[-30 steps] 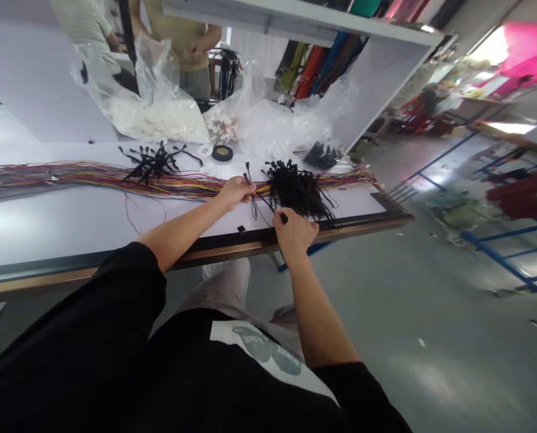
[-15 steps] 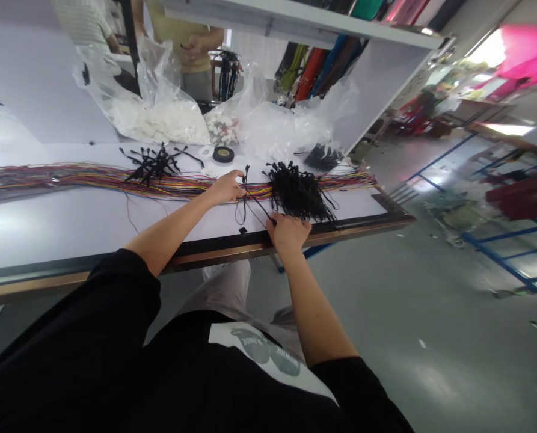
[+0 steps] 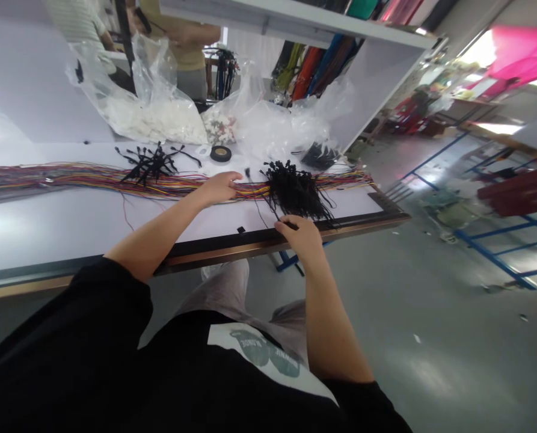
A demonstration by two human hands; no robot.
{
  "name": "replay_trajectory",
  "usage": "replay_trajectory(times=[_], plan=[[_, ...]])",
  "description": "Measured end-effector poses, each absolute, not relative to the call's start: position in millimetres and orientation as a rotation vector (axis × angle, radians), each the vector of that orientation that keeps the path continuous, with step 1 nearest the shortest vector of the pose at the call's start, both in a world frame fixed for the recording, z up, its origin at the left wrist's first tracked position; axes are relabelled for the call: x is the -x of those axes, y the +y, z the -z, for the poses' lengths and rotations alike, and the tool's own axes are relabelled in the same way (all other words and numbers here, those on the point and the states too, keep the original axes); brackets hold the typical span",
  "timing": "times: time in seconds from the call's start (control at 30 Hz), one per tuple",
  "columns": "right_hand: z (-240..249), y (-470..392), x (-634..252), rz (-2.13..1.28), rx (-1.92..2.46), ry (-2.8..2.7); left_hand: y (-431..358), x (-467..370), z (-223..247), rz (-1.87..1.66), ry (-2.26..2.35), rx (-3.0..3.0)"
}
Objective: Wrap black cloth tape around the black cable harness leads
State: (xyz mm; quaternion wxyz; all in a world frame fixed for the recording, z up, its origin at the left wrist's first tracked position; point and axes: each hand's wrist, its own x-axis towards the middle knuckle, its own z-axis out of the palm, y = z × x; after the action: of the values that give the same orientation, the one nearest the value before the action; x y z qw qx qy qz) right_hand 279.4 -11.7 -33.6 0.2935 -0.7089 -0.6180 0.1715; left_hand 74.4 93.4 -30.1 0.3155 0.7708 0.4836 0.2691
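Note:
Over the long bundle of coloured wires [image 3: 182, 185] rests my left hand [image 3: 220, 187], fingers pointing right and apart, with nothing visible in it. My right hand [image 3: 300, 233] is at the table's front edge, thumb and fingers pinched on the lower end of a thin black cable [image 3: 272, 207]. Just beyond it lies a dense pile of black cables [image 3: 297, 191]. A small black connector [image 3: 248, 172] stands between the hands, above a thin dark strand. A looser group of black cables [image 3: 153, 163] lies on the wires further left.
Behind the wires are a roll of black tape [image 3: 220, 154] and plastic bags of white parts [image 3: 160, 120]. A small black piece [image 3: 241, 230] lies near the front edge. Two people stand beyond the shelf frame. Blue-framed racks [image 3: 498, 252] are at right.
My left hand has moved slightly left, away from the black cable and connector it was at. My right hand has shifted a little right, drawing the black cable's lower end along.

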Motion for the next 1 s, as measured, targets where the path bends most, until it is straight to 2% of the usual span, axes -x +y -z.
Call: replay_trajectory(times=[0.1, 0.2, 0.4, 0.47, 0.53, 0.73, 1.0], plan=[[42.2, -20.8, -266.9, -0.866, 1.545, -1.541, 55.8, -90.3, 10.0, -0.822, 0.781, -1.736], [43.1, -30.4, -258.9, -1.060, 1.373, -1.581, 29.5, -96.1, -10.1, -0.886, 0.711, -1.647], [18.1, -44.8, -265.6, -0.595, 1.315, -1.500, 5.5, -101.4, -24.8, -0.517, 0.847, -2.308], [10.8, -49.7, -265.9, -0.537, 1.275, -1.475, -5.3, -106.1, -25.9, -0.378, 0.819, -2.416], [7.8, -54.5, -266.2, -0.567, 1.238, -1.447, -17.4, -108.5, -27.6, -0.314, 0.786, -2.243], [14.7, -67.2, -274.5, -0.810, 1.102, -1.449, -40.4, -101.9, -18.4, -0.403, 0.709, -1.170], [15.4, -77.8, -276.7, -0.997, 1.028, -1.537, -56.6, -93.4, 10.6, -0.275, 0.483, -0.768]])
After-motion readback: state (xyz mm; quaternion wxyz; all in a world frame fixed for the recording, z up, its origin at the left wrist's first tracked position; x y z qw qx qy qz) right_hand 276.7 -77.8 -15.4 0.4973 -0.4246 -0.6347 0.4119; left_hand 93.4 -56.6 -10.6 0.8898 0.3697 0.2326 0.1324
